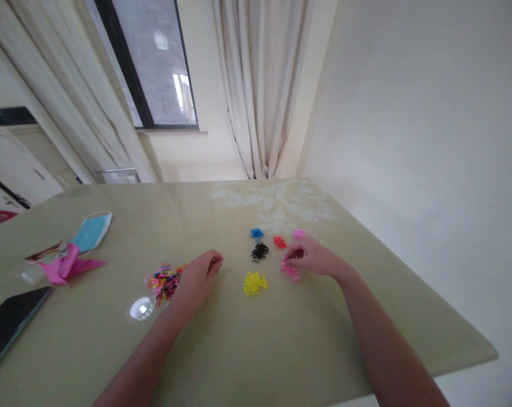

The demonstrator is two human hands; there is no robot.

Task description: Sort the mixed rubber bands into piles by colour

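A mixed pile of small coloured rubber bands [165, 281] lies on the table just left of my left hand [198, 278], whose fingers are curled closed beside it; what they hold, if anything, is hidden. Sorted little heaps lie further right: blue [256, 233], black [260, 251], red [280, 242], yellow [255, 283], light pink [299, 233] and hot pink [291, 272]. My right hand [309, 257] hovers over the hot pink heap with fingertips pinched together, touching or nearly touching it.
The beige glass-topped table [281, 350] ends at the right and near edges. At the left lie a blue face mask [92, 230], pink paper scraps [67, 265], a clear packet and a dark tablet [8, 322]. Curtains and a window stand behind.
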